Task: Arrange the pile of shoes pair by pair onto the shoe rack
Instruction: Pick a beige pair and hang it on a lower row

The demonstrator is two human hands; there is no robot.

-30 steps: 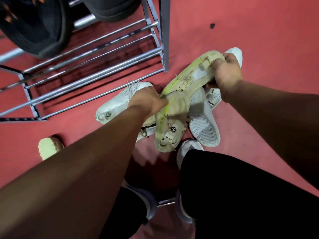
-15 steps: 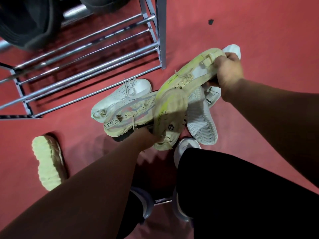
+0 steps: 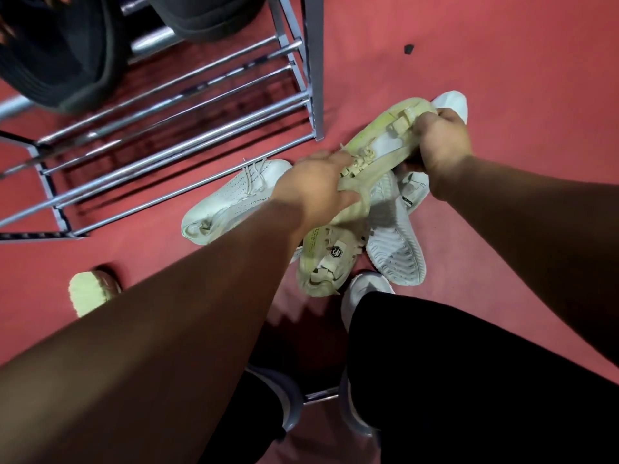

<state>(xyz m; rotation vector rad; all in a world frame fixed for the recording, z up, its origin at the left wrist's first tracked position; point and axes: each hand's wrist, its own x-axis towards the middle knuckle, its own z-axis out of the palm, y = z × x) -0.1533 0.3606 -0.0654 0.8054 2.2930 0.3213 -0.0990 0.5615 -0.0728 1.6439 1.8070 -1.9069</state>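
The upper yellow-green sneaker (image 3: 378,145) was gripped at its heel by the right hand (image 3: 442,145), the lower yellow-green sneaker (image 3: 328,259) grasped by the left hand (image 3: 311,189), over white sneakers (image 3: 231,202).

We record both hands working just off the front corner post of the shoe rack (image 3: 313,78). The right hand (image 3: 442,145) grips the heel of a yellow-green sneaker (image 3: 382,142), held above the red floor (image 3: 519,68). The left hand (image 3: 311,189) curls round the collar of a second yellow-green sneaker (image 3: 326,259), whose toe points away from the rack. A white perforated sneaker (image 3: 231,202) lies just before the rack's lowest rail. A sole-up white sneaker (image 3: 397,256) lies farther out. Black shoes (image 3: 57,55) sit on the rack's upper rails.
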